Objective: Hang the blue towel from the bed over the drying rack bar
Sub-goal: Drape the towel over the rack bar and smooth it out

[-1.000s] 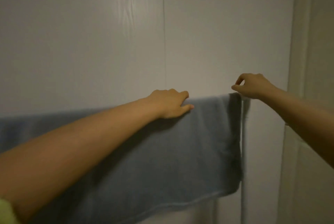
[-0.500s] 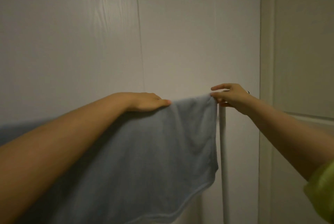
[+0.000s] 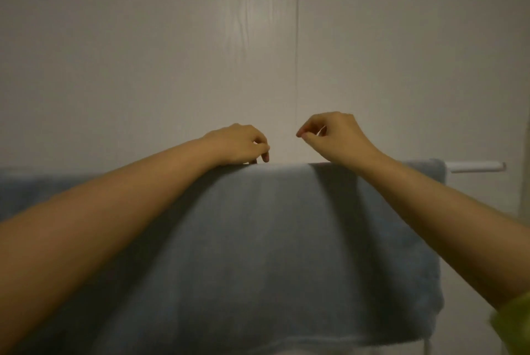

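A pale wall (image 3: 143,53) with a faint wood-grain sheen and 1 thin vertical seam fills the upper part of the view, and the room is dim. Below it the blue towel (image 3: 272,240) hangs draped over the drying rack bar (image 3: 476,166), its fold running level from left to right along the bar, so its long axis lies sideways and its near flap falls straight down toward the bottom edge of the view. The towel covers nearly the whole bar; only a short white end sticks out past the towel's right edge, and a bit of white upright shows below the towel's lower right corner. 2 bare forearms reach in from the lower corners and cross in front of the towel, hiding parts of it and casting dark bands on the cloth. A yellow-green sleeve (image 3: 513,323) shows at the lower right corner. The left hand (image 3: 238,143) rests at the top fold near its middle, fingers curled down with the tips touching the cloth. The right hand (image 3: 335,135) hovers just above the fold, apart from it, fingers loosely curled with thumb and forefinger close together and nothing visibly held.
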### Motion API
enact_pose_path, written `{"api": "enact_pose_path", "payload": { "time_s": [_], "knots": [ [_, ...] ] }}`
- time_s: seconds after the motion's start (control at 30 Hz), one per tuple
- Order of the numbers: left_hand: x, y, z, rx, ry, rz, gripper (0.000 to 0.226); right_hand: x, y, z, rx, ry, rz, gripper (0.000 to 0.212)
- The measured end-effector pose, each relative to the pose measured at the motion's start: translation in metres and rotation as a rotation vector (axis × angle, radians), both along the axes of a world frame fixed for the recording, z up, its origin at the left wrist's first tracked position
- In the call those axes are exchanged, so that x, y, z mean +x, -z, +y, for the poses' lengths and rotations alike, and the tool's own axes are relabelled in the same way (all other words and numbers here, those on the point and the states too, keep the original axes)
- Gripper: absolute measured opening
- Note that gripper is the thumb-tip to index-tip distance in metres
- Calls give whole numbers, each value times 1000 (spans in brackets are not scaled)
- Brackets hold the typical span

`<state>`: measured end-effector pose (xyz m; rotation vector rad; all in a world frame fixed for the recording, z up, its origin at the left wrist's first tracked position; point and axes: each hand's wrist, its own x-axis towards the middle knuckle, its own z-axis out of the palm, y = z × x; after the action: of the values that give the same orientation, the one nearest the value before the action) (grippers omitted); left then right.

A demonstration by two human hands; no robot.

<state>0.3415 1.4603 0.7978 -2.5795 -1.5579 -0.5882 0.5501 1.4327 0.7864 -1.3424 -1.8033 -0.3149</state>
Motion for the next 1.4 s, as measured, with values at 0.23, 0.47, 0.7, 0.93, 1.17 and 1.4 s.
{"api": "enact_pose_path", "payload": {
  "time_s": [0.23,0.47,0.7,0.93,1.17,1.4],
  "knots": [
    [-183,10,-32,383,-399,-219,22,-180,-3,-12,-71,-466,-254,23],
    [-318,40,-120,613,-876,-462,10,-321,0,-38,23,-627,-493,28],
    [-332,87,-158,238,-954,-1074,50,-377,7,-39,-1,-706,-515,35],
    [-327,92,-147,360,-707,-1243,29,-382,24,-22,9,-768,-455,37],
    [-404,30,-133,650,-955,-1002,19,-383,27,-10,3,-652,-616,53],
    [-465,37,-126,567,-1156,-238,26,-386,27,-11,16,-536,-714,52]
  ]
}}
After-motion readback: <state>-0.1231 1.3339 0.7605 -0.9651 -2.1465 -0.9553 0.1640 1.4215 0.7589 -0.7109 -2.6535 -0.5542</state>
